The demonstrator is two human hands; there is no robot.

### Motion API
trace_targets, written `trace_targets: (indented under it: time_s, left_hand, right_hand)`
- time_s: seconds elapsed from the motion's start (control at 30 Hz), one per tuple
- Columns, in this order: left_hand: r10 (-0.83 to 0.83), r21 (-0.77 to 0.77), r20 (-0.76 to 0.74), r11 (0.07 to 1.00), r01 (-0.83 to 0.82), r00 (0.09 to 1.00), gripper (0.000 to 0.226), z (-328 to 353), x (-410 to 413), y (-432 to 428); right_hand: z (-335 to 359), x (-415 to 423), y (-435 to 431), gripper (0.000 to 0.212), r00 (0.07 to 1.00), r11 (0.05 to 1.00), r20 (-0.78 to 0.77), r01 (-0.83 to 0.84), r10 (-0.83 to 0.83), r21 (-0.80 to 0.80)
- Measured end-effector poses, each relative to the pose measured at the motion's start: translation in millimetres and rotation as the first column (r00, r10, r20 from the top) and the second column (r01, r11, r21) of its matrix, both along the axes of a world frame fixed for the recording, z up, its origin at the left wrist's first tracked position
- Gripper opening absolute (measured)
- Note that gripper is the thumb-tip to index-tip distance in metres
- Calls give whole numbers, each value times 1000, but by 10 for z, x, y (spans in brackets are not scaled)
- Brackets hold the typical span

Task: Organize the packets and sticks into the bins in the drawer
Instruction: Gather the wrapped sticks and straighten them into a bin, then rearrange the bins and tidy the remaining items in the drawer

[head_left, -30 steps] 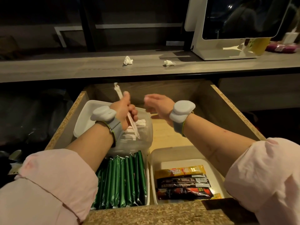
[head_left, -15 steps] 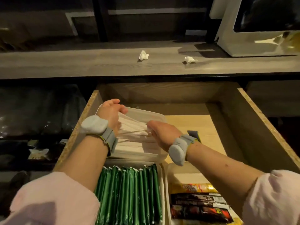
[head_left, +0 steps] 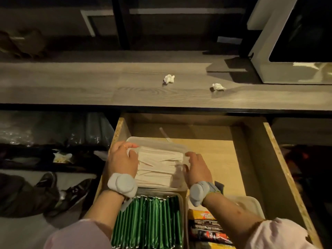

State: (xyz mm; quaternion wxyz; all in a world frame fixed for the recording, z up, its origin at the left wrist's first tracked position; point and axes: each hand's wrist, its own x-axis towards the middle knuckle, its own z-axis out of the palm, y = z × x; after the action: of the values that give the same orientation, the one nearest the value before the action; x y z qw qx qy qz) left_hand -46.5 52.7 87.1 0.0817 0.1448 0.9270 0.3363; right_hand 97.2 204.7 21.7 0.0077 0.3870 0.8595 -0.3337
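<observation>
Now both hands point(head_left: 158, 164) loosely flanking white sticks point(head_left: 158, 165).

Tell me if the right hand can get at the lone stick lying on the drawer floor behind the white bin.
Probably yes. The right hand rests at the white bin's right end, and the lone stick lies just past the bin's far rim on the open drawer floor. Nothing covers it; only the counter overhang crowds the space above.

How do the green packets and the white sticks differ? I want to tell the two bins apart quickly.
The green packets are dark green and stand on edge in a tight row; the white sticks are pale and lie flat, some askew. Both hands touch the sticks' bin, neither the packets. Both kinds are long, thin, and binned.
</observation>
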Motion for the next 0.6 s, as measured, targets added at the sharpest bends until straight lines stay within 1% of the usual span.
trace_targets:
  time_s: [0.03,0.07,0.13,0.17,0.23,0.37,0.43,0.53,0.6]
  left_hand:
    - [12,-66,-7,998,-12,1000,29,9,-10,-21]
    - [25,-145,36,989,-19,999,35,2,-42,-35]
    - [19,-242,192,970,29,981,50,-24,-80,-54]
    - [6,-246,251,968,58,968,55,-54,-47,-86]
    - [-15,-234,309,968,92,951,57,-4,-69,-86]
    - [22,-247,296,968,54,955,54,80,-55,-73]
    - [14,-241,296,969,60,955,49,185,5,19]
    - [-38,-181,333,978,103,942,44,406,173,232]
    - [-106,-117,366,980,158,925,42,480,290,415]
  right_hand:
    - [20,0,-14,43,992,985,61,119,-112,-121]
    - [25,-1,-26,44,972,953,136,218,-192,-210]
    - [27,-1,-23,42,938,912,269,295,-220,-285]
    - [9,16,-34,38,931,913,309,286,-193,-291]
    - [56,0,4,29,923,913,342,283,-176,-294]
    - [211,10,52,15,927,916,321,289,-194,-278]
    - [328,61,127,12,915,919,359,288,-182,-270]
    - [548,242,314,9,871,909,410,372,-272,-187]
    - [680,391,479,15,830,892,446,432,-335,-133]
